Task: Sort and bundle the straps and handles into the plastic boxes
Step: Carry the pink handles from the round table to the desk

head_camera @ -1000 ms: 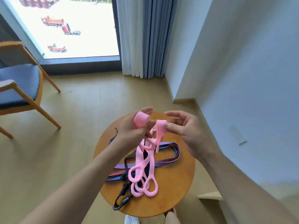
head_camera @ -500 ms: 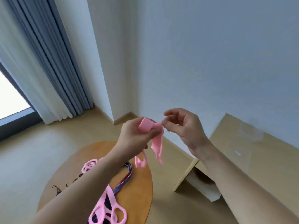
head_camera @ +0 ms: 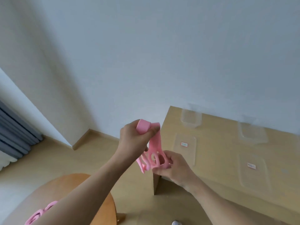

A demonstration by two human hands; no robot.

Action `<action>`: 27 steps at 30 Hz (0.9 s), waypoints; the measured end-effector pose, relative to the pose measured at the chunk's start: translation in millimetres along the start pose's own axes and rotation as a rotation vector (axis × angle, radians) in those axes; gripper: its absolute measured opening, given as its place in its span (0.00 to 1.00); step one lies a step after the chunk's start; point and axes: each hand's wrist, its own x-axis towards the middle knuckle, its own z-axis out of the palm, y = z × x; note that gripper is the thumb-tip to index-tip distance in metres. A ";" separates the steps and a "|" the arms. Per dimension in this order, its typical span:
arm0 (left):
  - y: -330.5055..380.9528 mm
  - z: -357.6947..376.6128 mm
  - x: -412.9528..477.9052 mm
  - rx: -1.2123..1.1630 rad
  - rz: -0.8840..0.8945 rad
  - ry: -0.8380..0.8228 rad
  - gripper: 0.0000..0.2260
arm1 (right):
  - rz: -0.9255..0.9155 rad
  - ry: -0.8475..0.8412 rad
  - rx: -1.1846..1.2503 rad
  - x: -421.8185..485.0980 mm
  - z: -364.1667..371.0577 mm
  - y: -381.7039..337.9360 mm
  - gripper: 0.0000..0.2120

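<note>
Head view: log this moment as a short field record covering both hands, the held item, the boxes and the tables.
left hand: grips the rolled upper end of the pink strap
right hand: pinches its looped lower end
clear boxes: two, lids off, on the wooden desk
lids: two, flat on the desk, each labelled
round table: more pink loops on it

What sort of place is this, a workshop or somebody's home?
Most likely a room in a home or flat: a grey curtain, a round wooden table, and a low wooden desk with clear plastic boxes on it.
</note>
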 end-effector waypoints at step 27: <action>-70.3 145.6 122.5 -0.369 -0.752 -0.083 0.21 | 0.249 0.536 -0.446 111.5 -172.2 94.2 0.20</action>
